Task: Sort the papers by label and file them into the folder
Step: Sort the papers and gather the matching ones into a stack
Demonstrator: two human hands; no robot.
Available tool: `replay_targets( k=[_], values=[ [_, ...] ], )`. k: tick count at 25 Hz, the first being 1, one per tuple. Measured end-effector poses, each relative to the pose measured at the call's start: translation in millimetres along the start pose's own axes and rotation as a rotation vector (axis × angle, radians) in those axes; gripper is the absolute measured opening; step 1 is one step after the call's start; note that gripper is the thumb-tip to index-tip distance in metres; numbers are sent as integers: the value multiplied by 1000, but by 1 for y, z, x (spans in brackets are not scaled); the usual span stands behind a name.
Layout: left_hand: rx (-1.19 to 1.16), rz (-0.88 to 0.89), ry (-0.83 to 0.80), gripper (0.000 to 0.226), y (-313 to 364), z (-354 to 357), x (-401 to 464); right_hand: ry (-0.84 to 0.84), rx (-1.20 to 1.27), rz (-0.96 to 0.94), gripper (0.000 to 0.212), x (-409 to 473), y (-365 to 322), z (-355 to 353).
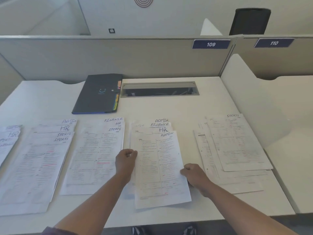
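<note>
A white bench (169, 109) fills the view, backed by a grey partition (118, 56) carrying blue number plates 109 (211, 44) and 110 (274, 43). Behind the partition stands a black chair back (249, 21). A cable slot (160, 89) is set into the bench near its far edge, and just left of it lies a dark folder (96, 94), closed, with coloured tabs along its right edge. Paper stacks lie in a row across the near half of the bench. At the far left is a partly cut-off stack (8, 143); next to it is a stack (39, 163) headed ADMIN, HR, SPORTS, SPORTS; then a stack (94, 158) headed FINANCE, HR, SPORTS. The centre stack (152, 131) shows ADMIN, FINANCE and HR headings, and at the right lies a fanned stack (237, 146) with SPORTS on its top sheet. Over the centre stack lies a tilted sheet (160, 168) headed ADMIN, its lower edge reaching past the stack toward the person. The left hand (126, 161) pinches this sheet's left edge, fingers curled. The right hand (194, 174) grips its right edge, fingers curled under the paper. Shoes (164, 230) show below the bench edge.
</note>
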State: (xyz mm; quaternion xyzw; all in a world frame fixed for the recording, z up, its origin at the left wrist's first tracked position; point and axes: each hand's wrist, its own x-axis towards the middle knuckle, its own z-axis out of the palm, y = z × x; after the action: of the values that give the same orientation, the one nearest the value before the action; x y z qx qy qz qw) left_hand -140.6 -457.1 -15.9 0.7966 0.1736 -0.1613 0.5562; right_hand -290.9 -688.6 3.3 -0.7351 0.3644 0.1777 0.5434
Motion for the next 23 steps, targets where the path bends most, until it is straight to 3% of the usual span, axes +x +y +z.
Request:
replay_targets(
  k=[3,9,14,18,20,23],
  values=[
    [32,27,-15,18,1,-3,1,-15,-16,0,38,0,-3,8],
    [83,40,-3,20,0,-11,4,20,-53,18,33,-4,-5,18],
    [123,161,-31,38,6,-8,-3,166,-82,15,28,-8,-7,16],
    [303,320,41,48,11,13,-22,312,-69,5,19,-10,-5,-4],
    [238,389,-58,44,15,29,-35,378,-42,-10,15,-10,0,-21],
    [214,317,-267,37,26,61,-55,496,-30,-29,11,-4,13,-56]
  ],
)
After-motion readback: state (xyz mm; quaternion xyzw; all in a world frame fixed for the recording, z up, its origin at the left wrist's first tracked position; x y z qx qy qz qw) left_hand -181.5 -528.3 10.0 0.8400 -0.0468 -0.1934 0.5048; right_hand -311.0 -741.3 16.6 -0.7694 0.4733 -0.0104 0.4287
